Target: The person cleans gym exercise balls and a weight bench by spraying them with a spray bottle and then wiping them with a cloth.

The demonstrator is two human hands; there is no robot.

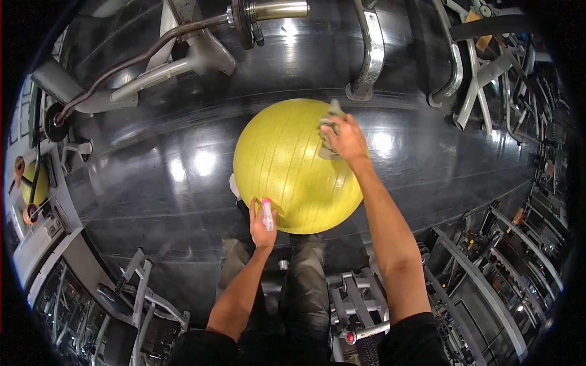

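A large yellow exercise ball (287,146) sits in front of my legs. On its upper right side my right hand (349,139) presses a crumpled grey-green cloth (329,131), fingers closed over it. My left hand (261,229) is at the ball's lower left, wrapped round a small clear spray bottle (267,216) with a pink top. Its fingertips overlap the ball's surface in this view. Part of a white thing (234,185) peeks out from behind the ball's left edge.
A bent barbell (146,52) on a grey frame stands at upper left. Metal machine legs (369,55) rise from the dark floor (152,140) beyond the ball. Racks (482,293) line the lower right; a mirror at far left reflects a yellow ball (38,186).
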